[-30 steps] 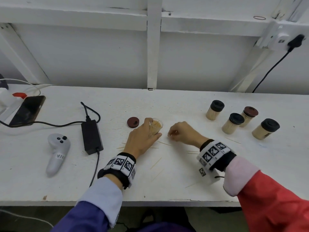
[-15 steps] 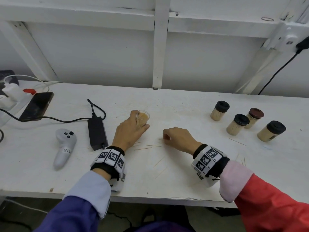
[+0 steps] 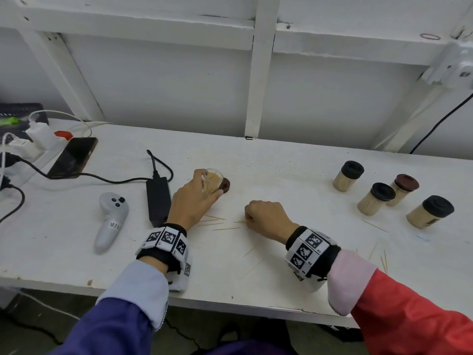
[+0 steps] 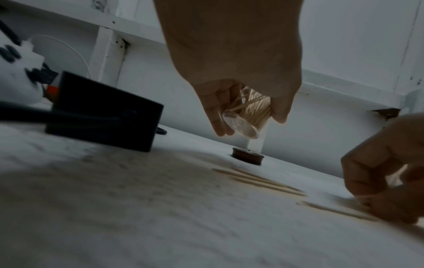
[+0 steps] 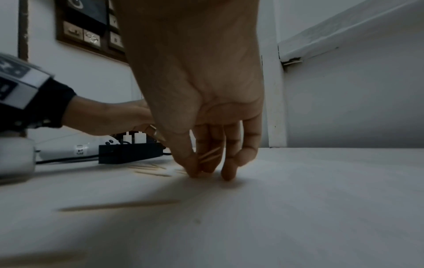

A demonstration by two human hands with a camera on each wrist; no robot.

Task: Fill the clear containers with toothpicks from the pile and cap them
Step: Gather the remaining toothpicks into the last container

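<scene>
Clear jar [image 3: 212,181] of toothpicks, tilted, lifted above the table [image 3: 294,175]: your left hand [image 3: 191,201] grips it. Your right hand [image 3: 266,217] pinches toothpicks [image 5: 210,155], fingertips on the table.

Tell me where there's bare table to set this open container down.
Bare table lies between the brown cap and the capped containers. Crowded: loose toothpicks between left hand and right hand; power adapter leftward.
</scene>
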